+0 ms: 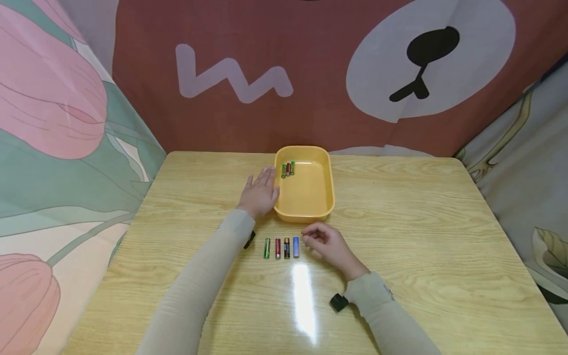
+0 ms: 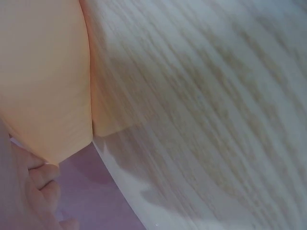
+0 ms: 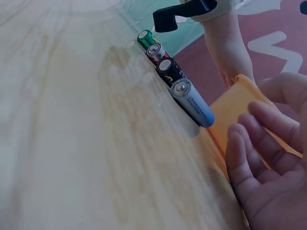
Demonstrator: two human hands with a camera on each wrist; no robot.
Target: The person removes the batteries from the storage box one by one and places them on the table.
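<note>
The right hand (image 1: 330, 246) is relaxed and open, its fingers loosely bent just beside the blue battery (image 1: 296, 247), while the left hand (image 1: 259, 195) lies with rather straight fingers against the left wall of the yellow box (image 1: 312, 199). Next to the blue battery, going left, a black battery (image 1: 286, 248), a red battery (image 1: 277, 248) and a green battery (image 1: 266, 248) make a row on the wooden table (image 1: 399, 207). Beyond this row stands the box, with three small batteries (image 1: 288, 169) near its far left corner.

Tray (image 1: 308, 193) looks smooth plastic, tabletop (image 1: 399, 222) glossy woodgrain, batts (image 3: 194, 104) shiny w/ metal ends, backdrop (image 1: 310, 121) matt cloth.
</note>
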